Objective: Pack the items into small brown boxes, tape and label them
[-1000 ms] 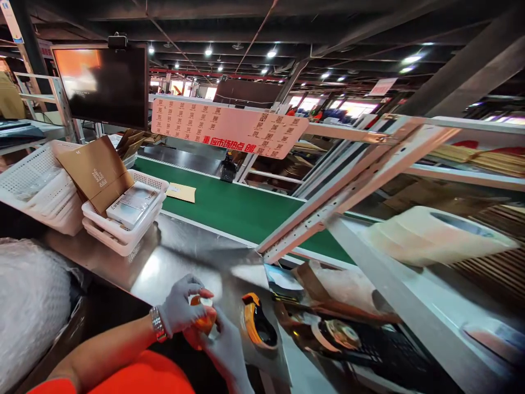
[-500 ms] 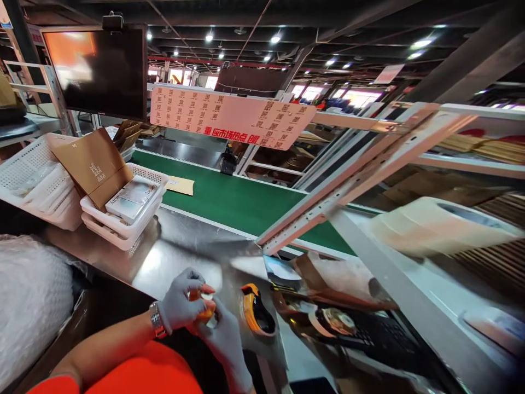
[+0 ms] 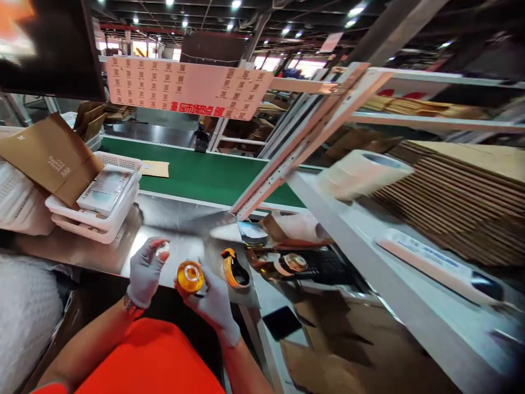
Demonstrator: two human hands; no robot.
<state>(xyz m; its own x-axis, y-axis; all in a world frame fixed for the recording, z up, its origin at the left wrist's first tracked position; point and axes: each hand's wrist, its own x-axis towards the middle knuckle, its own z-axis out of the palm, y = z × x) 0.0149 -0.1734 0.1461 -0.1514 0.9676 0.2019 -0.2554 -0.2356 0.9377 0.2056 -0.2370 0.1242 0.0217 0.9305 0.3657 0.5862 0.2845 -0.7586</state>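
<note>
A large, dim indoor workspace stretches back beneath a dark ceiling [image 3: 315,16]. Small round white ceiling lights [image 3: 236,4] dot it, and bright, pale window openings [image 3: 268,63] glow along the far side. In the foreground, a shiny silver metal workbench [image 3: 180,213] catches patches of white reflected light. Beyond it runs a long, flat green conveyor belt [image 3: 197,175] with pale edges. A slanting, pale metal post with punched holes [image 3: 305,139] rises right of centre, beside a broad white shelf [image 3: 365,219]. A large black flat-screen monitor [image 3: 53,54] occupies the upper left.
</note>
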